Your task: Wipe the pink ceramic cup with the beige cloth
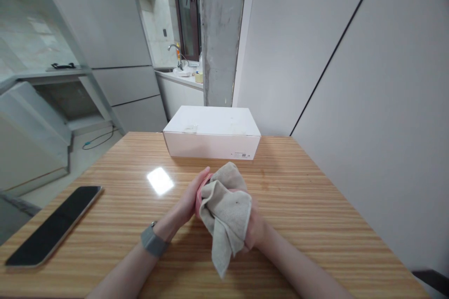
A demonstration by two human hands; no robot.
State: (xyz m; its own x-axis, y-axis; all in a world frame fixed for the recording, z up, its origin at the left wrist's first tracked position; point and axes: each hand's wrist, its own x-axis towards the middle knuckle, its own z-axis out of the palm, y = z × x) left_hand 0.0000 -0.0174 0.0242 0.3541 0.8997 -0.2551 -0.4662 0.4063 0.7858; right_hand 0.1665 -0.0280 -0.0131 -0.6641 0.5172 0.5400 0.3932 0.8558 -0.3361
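Observation:
My left hand (191, 196) is curled round a pink object (199, 196), of which only a rim shows. My right hand (255, 229) presses a beige cloth (226, 212) over that pink object. The cloth covers most of the right hand's fingers and hangs down towards me. Both hands sit above the middle of the wooden table (315, 205). A grey watch (153, 241) is on my left wrist.
A white rectangular box (212, 133) lies at the table's far edge, just beyond my hands. A dark phone or tablet (56, 224) rests near the left edge. A grey wall runs along the right. A kitchen counter with a sink (178, 72) lies behind.

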